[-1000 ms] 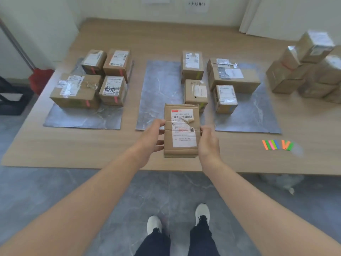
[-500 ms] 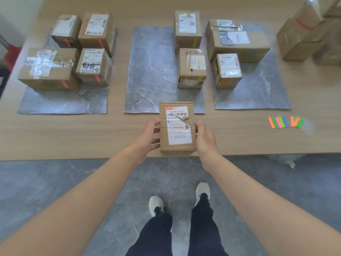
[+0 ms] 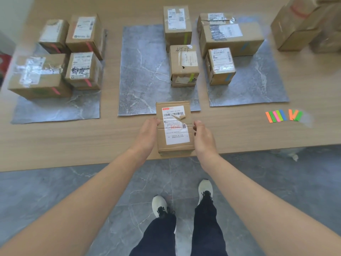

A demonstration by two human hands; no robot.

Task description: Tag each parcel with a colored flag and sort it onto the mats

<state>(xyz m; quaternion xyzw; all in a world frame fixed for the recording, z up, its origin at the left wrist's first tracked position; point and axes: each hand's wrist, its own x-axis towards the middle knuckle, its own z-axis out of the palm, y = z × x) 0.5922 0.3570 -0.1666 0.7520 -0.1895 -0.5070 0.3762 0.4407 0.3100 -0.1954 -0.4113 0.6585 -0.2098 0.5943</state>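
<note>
Bench (image 3: 73, 141): long wooden top carrying three grey mats, sorted cartons and an unsorted stack (image 3: 295, 28) at the far right.
Mats: left mat (image 3: 55, 109) with four red-flagged parcels (image 3: 83, 71); middle mat (image 3: 144, 71) with two green-flagged parcels (image 3: 184, 65) along its right side; right mat (image 3: 258, 85) with two blue-flagged parcels (image 3: 220, 65).
Parcel in hand (image 3: 175, 128): brown carton, label up with one corner torn, at the near bench edge just in front of the middle mat. No flag on the faces shown. Resting or lifted: cannot tell.
Left hand (image 3: 147, 133): fingers curled round the carton's left side, gripping.
Right hand (image 3: 204, 139): thumb and fingers closed on the carton's right side, gripping.
Flags (image 3: 284, 115): loose fan of orange, green, pink and blue strips on the bench, well to the right of the carton.
Step judged: tagging.
Method advised: carton set square and well in from the lip, left hand steadying, right hand freed for one strip; strip pressed flat on a side face, as on the sorted cartons, colour matched to the destination mat.
Risk: tipping off the edge if released where it is.
</note>
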